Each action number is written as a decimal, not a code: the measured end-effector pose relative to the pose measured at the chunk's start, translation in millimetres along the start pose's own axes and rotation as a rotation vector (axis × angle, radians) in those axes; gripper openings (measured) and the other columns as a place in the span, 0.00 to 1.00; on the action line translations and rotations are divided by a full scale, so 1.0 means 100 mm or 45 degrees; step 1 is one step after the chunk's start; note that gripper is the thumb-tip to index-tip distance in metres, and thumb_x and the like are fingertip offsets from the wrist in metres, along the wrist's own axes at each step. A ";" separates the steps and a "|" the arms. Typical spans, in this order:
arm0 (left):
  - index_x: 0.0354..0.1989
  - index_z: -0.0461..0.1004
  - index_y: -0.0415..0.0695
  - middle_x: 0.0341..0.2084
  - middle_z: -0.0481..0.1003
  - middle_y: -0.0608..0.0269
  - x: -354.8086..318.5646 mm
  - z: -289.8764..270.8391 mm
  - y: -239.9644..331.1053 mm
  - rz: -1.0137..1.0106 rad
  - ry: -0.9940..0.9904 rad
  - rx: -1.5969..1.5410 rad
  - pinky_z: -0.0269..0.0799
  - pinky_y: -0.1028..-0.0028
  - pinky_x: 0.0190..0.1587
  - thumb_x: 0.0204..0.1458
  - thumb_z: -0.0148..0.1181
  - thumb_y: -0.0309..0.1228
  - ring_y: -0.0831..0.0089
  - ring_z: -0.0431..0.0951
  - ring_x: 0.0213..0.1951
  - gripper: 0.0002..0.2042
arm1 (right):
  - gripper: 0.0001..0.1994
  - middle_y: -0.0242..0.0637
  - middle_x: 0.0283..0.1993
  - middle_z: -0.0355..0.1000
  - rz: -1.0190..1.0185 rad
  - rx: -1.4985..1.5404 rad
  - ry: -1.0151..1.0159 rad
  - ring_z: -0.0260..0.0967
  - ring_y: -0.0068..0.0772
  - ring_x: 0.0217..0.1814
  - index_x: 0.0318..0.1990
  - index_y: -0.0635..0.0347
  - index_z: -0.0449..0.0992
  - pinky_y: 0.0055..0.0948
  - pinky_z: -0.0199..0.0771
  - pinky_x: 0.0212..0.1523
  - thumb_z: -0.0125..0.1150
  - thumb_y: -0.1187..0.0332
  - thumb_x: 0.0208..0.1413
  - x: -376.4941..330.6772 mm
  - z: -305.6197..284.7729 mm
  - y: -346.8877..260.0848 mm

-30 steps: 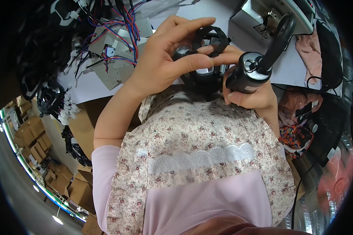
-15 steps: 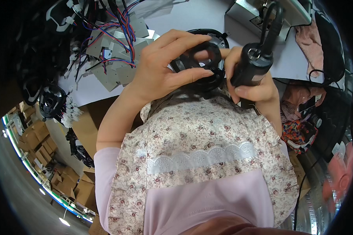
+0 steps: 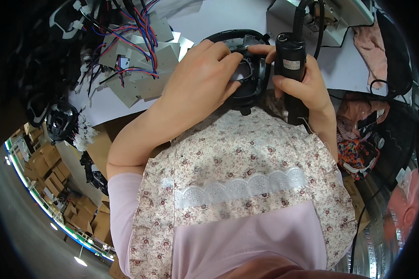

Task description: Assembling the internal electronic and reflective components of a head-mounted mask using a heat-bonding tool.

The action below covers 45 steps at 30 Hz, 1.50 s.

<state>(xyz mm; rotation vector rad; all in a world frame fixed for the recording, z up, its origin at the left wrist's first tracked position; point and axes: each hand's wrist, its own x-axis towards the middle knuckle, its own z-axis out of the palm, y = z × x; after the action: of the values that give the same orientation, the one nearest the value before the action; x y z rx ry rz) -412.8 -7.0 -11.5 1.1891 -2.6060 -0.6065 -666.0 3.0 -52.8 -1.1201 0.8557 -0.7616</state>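
My left hand [image 3: 205, 69] lies over a round black plastic housing [image 3: 256, 88] at the table's front edge. Its fingers are bent and closed on a dark ring-shaped part, mostly hidden under them, down inside the housing. A pale glossy spot shows in the housing's middle. In my right hand [image 3: 309, 88] is a black cylindrical electric screwdriver [image 3: 290, 49], with its cable running up from the top. The index finger of that hand reaches left and touches the housing's right rim. The screwdriver's lower end is hidden below the hand.
Grey flat plates [image 3: 149, 60] with red, blue and black wires [image 3: 146, 35] lie to the left. At the back right stands a metal-sided machine [image 3: 335, 23], with a pink cloth [image 3: 370, 53] beside it. Cardboard boxes [image 3: 51, 162] stand on the floor at left.
My left hand has lowered the ring-shaped part into the housing and turned palm down. The screwdriver has become more upright. My right index finger now rests on the housing's rim.
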 end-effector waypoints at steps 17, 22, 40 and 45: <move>0.54 0.79 0.43 0.39 0.74 0.59 0.05 0.06 -0.21 0.021 0.148 -0.058 0.72 0.62 0.45 0.44 0.75 0.33 0.59 0.73 0.42 0.26 | 0.19 0.26 0.38 0.77 -0.079 -0.152 0.209 0.70 0.13 0.30 0.53 0.58 0.80 0.18 0.70 0.30 0.65 0.72 0.52 0.29 0.10 0.01; 0.58 0.76 0.43 0.42 0.73 0.56 0.03 0.09 -0.22 -0.037 0.153 -0.095 0.71 0.62 0.48 0.44 0.76 0.33 0.57 0.73 0.45 0.29 | 0.19 0.26 0.37 0.76 -0.091 -0.129 0.218 0.71 0.15 0.31 0.54 0.59 0.79 0.18 0.70 0.30 0.65 0.72 0.54 0.31 0.11 0.02; 0.53 0.78 0.42 0.50 0.74 0.57 -0.13 0.18 -0.23 -0.214 0.473 -0.355 0.71 0.63 0.55 0.41 0.78 0.36 0.57 0.75 0.51 0.28 | 0.21 0.40 0.57 0.75 -0.061 -0.058 0.223 0.78 0.25 0.44 0.55 0.66 0.71 0.27 0.83 0.43 0.63 0.78 0.53 0.13 0.30 0.03; 0.54 0.79 0.43 0.53 0.73 0.58 -0.28 0.10 -0.33 -0.281 0.500 -0.338 0.70 0.64 0.56 0.38 0.81 0.38 0.58 0.74 0.54 0.31 | 0.21 0.41 0.60 0.73 -0.008 -0.012 0.175 0.77 0.27 0.48 0.55 0.66 0.71 0.28 0.84 0.47 0.63 0.79 0.52 0.11 0.26 0.02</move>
<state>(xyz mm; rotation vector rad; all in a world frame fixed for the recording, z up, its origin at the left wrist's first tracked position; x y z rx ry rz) -375.9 -2.7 -36.3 1.3567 -2.0202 -0.6574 -637.8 5.2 -51.8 -1.0884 0.9723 -0.8485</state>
